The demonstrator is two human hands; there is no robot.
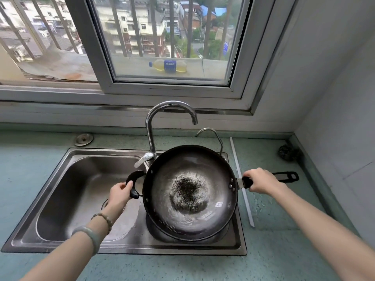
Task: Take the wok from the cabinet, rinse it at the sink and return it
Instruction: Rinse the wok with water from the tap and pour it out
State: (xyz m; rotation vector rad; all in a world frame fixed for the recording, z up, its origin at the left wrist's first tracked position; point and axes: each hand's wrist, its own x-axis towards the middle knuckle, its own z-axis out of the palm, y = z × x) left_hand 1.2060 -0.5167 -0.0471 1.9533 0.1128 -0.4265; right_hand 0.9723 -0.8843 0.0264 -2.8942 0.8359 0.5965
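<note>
Left hand (119,194) grips the loop handle (133,182) of the wok (190,191). The wok is held tilted over the right basin of the sink (67,191), below the faucet (162,122). Right hand (258,181) grips the long handle (284,176).

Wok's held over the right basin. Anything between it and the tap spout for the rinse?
Nothing visible. The wok is held by both handles, left hand and right hand, over the sink's right basin. The faucet spout hangs above its far rim, with open air between. No water is running.
</note>
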